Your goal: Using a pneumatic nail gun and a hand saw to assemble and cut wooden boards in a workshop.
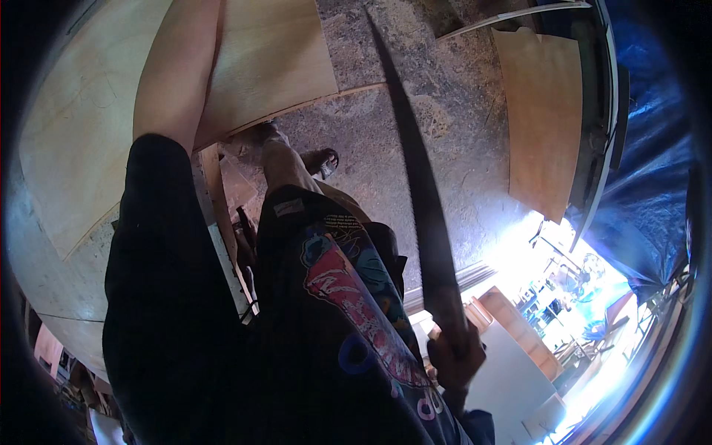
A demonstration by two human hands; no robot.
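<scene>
My right hand [455,363] is closed around the handle of a handsaw [415,174], low at the right beside my body. Its long dark blade points up and away, narrowing to a tip near the top of the view, with the toothed edge facing left. The blade is raised over the floor, apart from the plywood. My left arm reaches forward across a large pale plywood sheet [81,148] at the left. My left hand lies beyond the top edge, out of view.
Stained concrete floor [467,148] runs beneath the saw. A curved brown board [545,119] lies at the right, near a blue tarp [649,148]. Wooden drawers or boxes [519,326] and a white panel [504,371] stand at the lower right, by bright daylight.
</scene>
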